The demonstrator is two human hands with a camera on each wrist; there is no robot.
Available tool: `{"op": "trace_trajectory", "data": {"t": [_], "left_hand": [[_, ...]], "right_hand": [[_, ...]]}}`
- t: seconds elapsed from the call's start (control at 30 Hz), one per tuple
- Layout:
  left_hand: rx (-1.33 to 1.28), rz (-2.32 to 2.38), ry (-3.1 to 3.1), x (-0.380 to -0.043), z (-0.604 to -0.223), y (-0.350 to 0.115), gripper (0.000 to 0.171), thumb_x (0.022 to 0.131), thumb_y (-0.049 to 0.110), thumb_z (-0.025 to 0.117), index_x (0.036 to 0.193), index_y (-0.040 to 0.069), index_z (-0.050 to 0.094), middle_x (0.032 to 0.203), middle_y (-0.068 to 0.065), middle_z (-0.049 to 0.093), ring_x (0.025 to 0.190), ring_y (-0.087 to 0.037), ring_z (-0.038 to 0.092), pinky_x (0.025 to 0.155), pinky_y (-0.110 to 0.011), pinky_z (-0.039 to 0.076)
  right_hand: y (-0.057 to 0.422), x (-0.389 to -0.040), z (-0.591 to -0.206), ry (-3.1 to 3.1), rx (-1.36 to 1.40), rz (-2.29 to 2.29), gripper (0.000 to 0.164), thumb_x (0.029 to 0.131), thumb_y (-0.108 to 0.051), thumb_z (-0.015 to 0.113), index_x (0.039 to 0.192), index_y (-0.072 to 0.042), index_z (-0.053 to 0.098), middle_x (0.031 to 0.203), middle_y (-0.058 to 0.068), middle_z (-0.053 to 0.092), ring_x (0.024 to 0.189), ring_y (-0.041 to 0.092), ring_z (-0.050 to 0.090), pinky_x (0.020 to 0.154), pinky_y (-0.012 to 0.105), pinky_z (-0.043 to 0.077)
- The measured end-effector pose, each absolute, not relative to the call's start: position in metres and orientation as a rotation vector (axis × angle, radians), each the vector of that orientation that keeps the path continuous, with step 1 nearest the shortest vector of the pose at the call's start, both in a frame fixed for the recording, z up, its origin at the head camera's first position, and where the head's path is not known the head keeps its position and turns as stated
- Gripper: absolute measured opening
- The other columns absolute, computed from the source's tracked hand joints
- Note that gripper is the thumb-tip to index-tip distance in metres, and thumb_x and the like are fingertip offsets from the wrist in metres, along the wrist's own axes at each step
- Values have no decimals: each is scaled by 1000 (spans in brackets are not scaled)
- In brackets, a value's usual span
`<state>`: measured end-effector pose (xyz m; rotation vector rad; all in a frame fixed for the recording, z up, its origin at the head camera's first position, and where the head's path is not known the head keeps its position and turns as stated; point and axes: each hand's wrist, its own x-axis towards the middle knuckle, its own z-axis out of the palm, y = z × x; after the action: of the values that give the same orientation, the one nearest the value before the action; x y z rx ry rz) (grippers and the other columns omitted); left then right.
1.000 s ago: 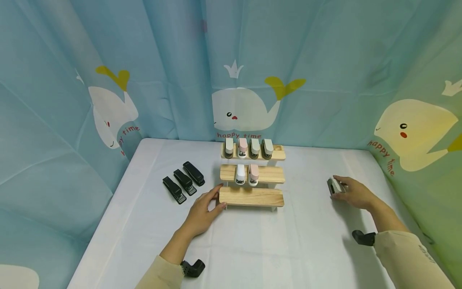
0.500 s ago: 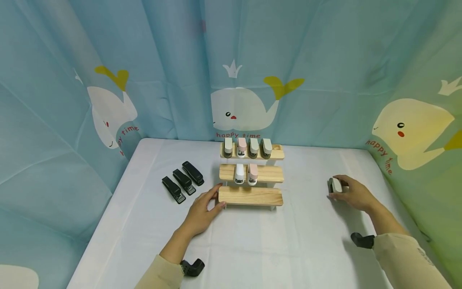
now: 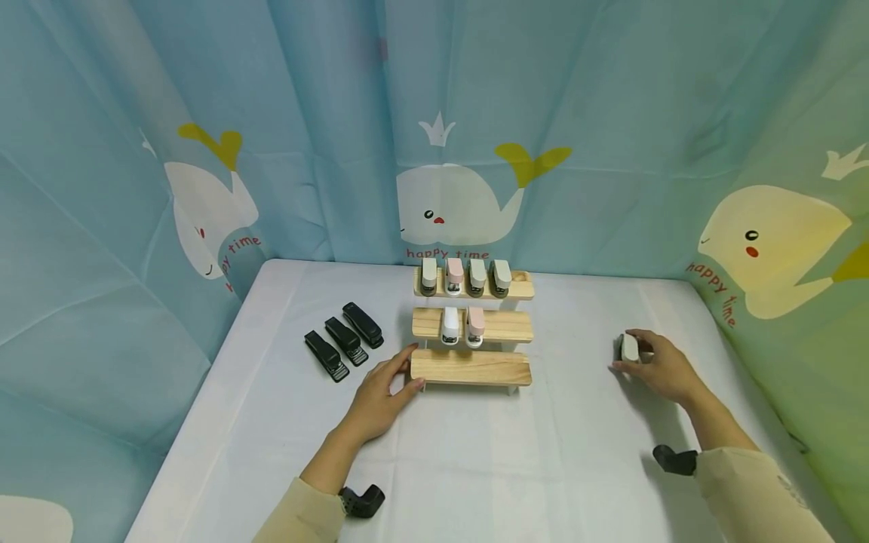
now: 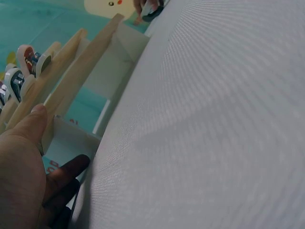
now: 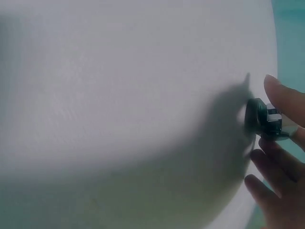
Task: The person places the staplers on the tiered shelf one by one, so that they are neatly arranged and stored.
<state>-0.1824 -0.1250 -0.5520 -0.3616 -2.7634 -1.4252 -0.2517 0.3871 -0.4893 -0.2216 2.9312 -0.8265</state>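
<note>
In the head view my right hand (image 3: 665, 369) pinches a small white-and-dark stapler (image 3: 629, 348) between thumb and fingers, at the table's right side. The right wrist view shows the dark base of this stapler (image 5: 268, 119) just at or over the white cloth; contact is unclear. My left hand (image 3: 376, 400) grips the left end of the lowest tier of a three-tier wooden stand (image 3: 471, 368), thumb at the front corner. On the middle tier sit a white stapler (image 3: 450, 326) and a pink stapler (image 3: 475, 327). Several more small staplers (image 3: 477, 277) line the top tier.
Three larger black staplers (image 3: 346, 343) lie slanted side by side left of the stand. A white cloth (image 3: 509, 467) covers the table. Blue and green curtains (image 3: 326, 151) with whale prints close off the back and sides.
My right hand has turned the stapler slightly, so its pale top faces up more, and has shifted a little to the left. The left hand stays on the stand.
</note>
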Motion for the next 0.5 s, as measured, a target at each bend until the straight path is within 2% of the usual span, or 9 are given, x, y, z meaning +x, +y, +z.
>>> {"op": "trace_trajectory", "data": {"t": [0.13, 0.23, 0.5], "left_hand": [[-359, -1433, -2758, -182, -552, -125, 68, 99, 57, 62, 160, 40, 37, 134, 2, 68, 138, -30, 54, 116, -62, 38], [-357, -1435, -2756, -182, -552, -125, 68, 99, 56, 63, 160, 39, 37, 134, 3, 68, 138, -30, 54, 116, -61, 38], [-353, -1434, -2760, -183, -553, -125, 68, 99, 57, 62, 160, 42, 36, 134, 3, 68, 138, -29, 54, 116, -60, 38]], "right_hand": [[385, -251, -491, 2946, -233, -840, 79, 91, -30, 82, 146, 13, 45, 134, 41, 56, 119, 56, 58, 89, 55, 51], [383, -250, -492, 2949, -225, -842, 80, 90, -31, 82, 147, 12, 45, 132, 41, 57, 119, 55, 58, 89, 55, 51], [374, -246, -487, 2920, -214, -876, 81, 94, -33, 79, 151, 11, 40, 142, 43, 47, 127, 60, 49, 97, 70, 44]]}}
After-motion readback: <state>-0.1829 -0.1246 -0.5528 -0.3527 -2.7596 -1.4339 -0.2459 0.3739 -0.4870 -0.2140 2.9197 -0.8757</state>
